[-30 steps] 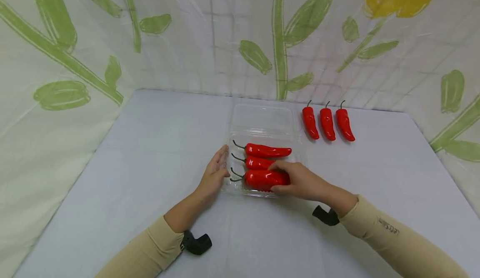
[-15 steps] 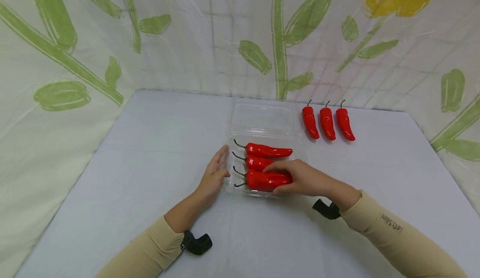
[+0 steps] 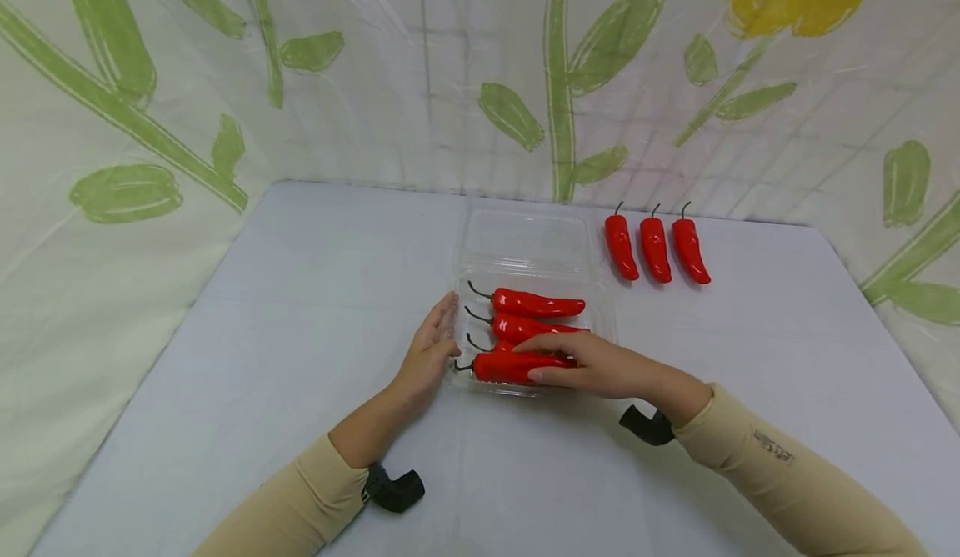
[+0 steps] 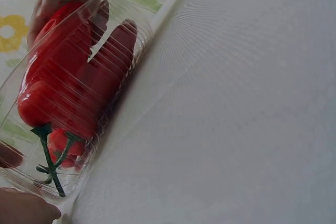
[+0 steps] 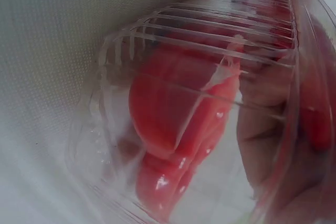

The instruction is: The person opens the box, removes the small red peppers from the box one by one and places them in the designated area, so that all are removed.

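Observation:
A clear plastic clamshell container (image 3: 459,378) lies with its lid (image 3: 525,236) folded back. Inside are several red chili peppers, side by side with stems pointing left. My right hand (image 3: 592,363) grips the nearest chili pepper (image 3: 498,366), thumb on its near side and fingers over its far side. Just behind it, another chili pepper (image 3: 503,346) is mostly hidden by the hand. Two more, a middle chili pepper (image 3: 528,328) and the farthest chili pepper (image 3: 536,303), lie beyond. My left hand (image 3: 420,369) rests against the container's left wall with fingers extended.
Three more chili peppers (image 3: 654,248) stand in a row on the white table (image 3: 337,290), right of the lid. A curtain (image 3: 375,73) with printed flowers hangs behind the table. Each wrist carries a black camera mount, such as the left mount (image 3: 397,490).
My right hand has moved slightly left with the nearest chili pepper, which now sits farther left along the container's front side. More of the middle chili pepper shows. My left hand stays put.

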